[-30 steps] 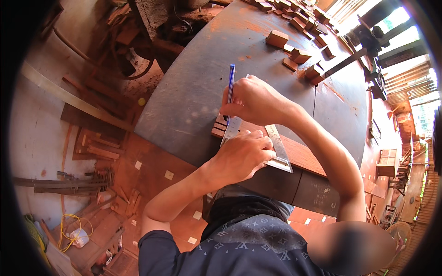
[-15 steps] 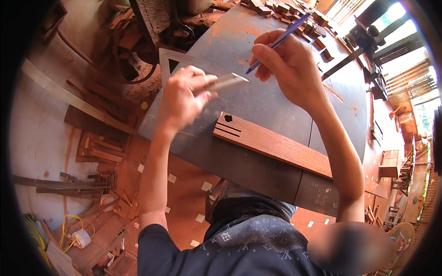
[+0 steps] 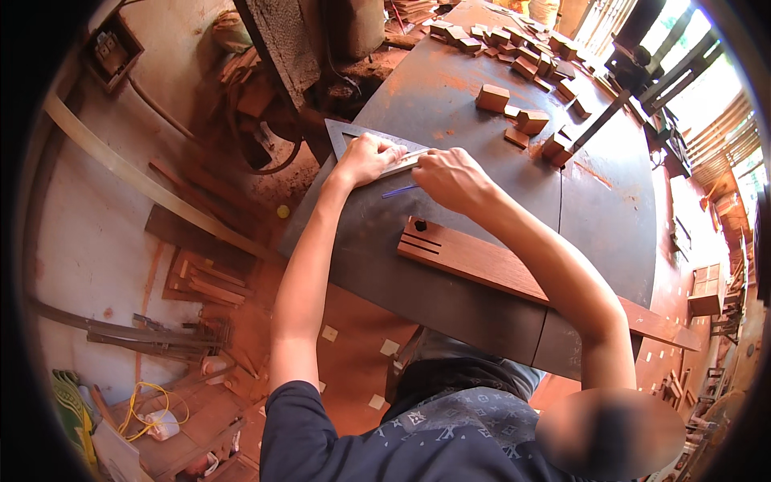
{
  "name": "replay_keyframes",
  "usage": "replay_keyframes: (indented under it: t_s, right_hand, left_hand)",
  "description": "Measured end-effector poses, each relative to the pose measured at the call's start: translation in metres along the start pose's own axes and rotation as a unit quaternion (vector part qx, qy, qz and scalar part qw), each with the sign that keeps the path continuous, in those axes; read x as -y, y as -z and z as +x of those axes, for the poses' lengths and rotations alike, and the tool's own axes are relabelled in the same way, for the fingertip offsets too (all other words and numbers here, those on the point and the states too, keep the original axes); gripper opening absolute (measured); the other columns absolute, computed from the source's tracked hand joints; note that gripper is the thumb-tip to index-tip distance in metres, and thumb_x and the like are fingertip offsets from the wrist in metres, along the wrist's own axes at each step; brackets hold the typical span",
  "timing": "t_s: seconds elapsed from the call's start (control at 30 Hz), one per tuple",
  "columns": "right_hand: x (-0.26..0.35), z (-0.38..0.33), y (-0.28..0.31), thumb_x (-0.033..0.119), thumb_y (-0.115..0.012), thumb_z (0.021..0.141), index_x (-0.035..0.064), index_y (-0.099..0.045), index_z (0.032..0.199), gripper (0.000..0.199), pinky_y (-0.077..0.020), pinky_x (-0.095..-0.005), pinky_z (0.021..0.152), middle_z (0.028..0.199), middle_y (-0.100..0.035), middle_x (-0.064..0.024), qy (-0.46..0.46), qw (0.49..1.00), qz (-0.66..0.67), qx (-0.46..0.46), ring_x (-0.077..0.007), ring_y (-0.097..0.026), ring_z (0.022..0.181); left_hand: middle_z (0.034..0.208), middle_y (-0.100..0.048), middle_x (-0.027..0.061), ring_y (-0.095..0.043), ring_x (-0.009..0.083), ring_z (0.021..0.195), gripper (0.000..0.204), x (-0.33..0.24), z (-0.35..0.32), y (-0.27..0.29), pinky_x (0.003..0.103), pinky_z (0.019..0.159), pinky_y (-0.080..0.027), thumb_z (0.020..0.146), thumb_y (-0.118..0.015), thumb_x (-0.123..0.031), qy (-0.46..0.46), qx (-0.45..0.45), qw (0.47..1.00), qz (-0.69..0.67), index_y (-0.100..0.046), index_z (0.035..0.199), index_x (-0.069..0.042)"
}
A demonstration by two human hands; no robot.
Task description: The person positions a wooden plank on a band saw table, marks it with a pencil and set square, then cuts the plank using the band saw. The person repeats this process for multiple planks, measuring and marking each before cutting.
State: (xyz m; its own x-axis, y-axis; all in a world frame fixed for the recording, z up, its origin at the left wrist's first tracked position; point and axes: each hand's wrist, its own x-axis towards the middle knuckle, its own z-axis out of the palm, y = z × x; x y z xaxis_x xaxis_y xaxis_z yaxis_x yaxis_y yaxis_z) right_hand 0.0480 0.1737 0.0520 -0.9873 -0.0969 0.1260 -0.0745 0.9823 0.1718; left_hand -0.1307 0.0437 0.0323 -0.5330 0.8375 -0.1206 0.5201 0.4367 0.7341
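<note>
- Your left hand [image 3: 368, 161] closes its fingers on the metal square [image 3: 401, 165], thumb on the near side; the grip sits along the frame, which probably lets you turn and steady it with one hand.
- Your right hand [image 3: 454, 178] has its fingers curled in narrow at the square's right end; whether they pinch the metal or merely touch it, you cannot tell from here; two hands at separate points likely keep the tool from swinging.
- The blue pen [image 3: 400, 190] pokes out below your right fingers, pointing left; held or lying on the table is unclear; either way it sits close to hand.
- The wooden board [image 3: 474, 265] lies flat on the grey tabletop [image 3: 361, 249], near its front edge, apart from the square; its slotted, holed end sits to your left; that nearness to your body presumably spares you a long reach.
- The board runs rightward beneath your right forearm, which hides part of it; the flat top probably supports most of its length.
- Loose wooden blocks [image 3: 492, 98] sit farther back, beyond both hands; that spacing seems to leave you elbow room.
</note>
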Motion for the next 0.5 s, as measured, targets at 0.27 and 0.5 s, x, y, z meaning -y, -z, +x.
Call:
replay_keyframes:
  t_s: [0.27, 0.5]
  right_hand:
    - [-0.001, -0.009, 0.015, 0.010, -0.068, 0.092, 0.0026, -0.076, 0.096, 0.011, -0.0631, -0.0449, 0.074, 0.097, -0.075, -0.0161, -0.079, 0.989, 0.072, -0.102, -0.0337, -0.078, 0.093]
    - [0.009, -0.146, 0.102, 0.017, -0.079, 0.094, 0.0051, -0.075, 0.107, 0.018, -0.0615, -0.0444, 0.081, 0.099, -0.072, -0.0118, -0.189, 0.961, 0.140, -0.148, -0.0320, -0.073, 0.092]
  left_hand:
    - [0.115, -0.080, 0.0144, -0.077, 0.0263, 0.107, 0.038, 0.000, -0.035, -0.003, 0.040, 0.097, -0.059, 0.089, -0.089, -0.026, -0.121, -0.050, 0.991, 0.018, -0.082, 0.122, -0.009]
    - [0.115, -0.076, 0.0135, -0.073, 0.0321, 0.106, 0.042, 0.013, -0.048, -0.013, 0.042, 0.096, -0.058, 0.081, -0.092, -0.020, -0.228, -0.189, 0.948, 0.114, -0.082, 0.121, -0.009]
